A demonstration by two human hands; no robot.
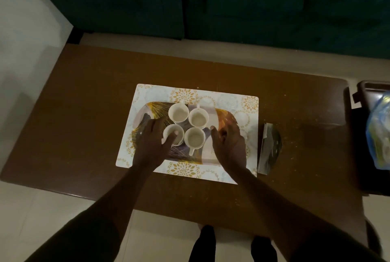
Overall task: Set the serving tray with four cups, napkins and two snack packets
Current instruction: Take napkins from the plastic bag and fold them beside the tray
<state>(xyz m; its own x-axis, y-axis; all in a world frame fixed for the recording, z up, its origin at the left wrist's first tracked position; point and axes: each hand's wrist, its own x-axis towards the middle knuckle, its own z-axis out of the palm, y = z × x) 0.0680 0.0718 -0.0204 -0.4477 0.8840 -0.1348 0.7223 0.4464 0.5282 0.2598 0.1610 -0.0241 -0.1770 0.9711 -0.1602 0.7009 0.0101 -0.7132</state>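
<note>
Centrally placed on a floral placemat [230, 97]: one patterned serving tray [226, 117], rectangular with rounded corners, gold and purple streaks across it. Four white cups on the tray, upright, packed two by two and touching or nearly so: far-left cup [178, 112], far-right cup [198, 117], near-left cup [173, 134], near-right cup [194, 137]. All four look empty. Handles of the far pair pointing away, handle of the near-right cup pointing toward the camera.

Left hand [152, 141] over the tray's left part, fingers curled round the near-left cup, one fingertip on its rim; gripping that cup. Right hand [229, 142] over the tray's right part, fingers loosely spread, nothing held, thumb just beside the near-right cup but not clearly touching.

One silvery packet [270, 148] lying just off the placemat's right edge, on the brown table [84, 114]. Napkins hard to make out; cannot tell.

Bare tray surface right of the cups, partly under the right hand. Wide free tabletop to the left of the placemat and along the far side; a narrower strip toward the near edge. At the far right, one dark tray [371, 86] carrying a blue-and-yellow plastic bag [379, 133], cut off by the frame. Green sofa [232, 2] beyond the table, pale floor [25, 50] at left.
</note>
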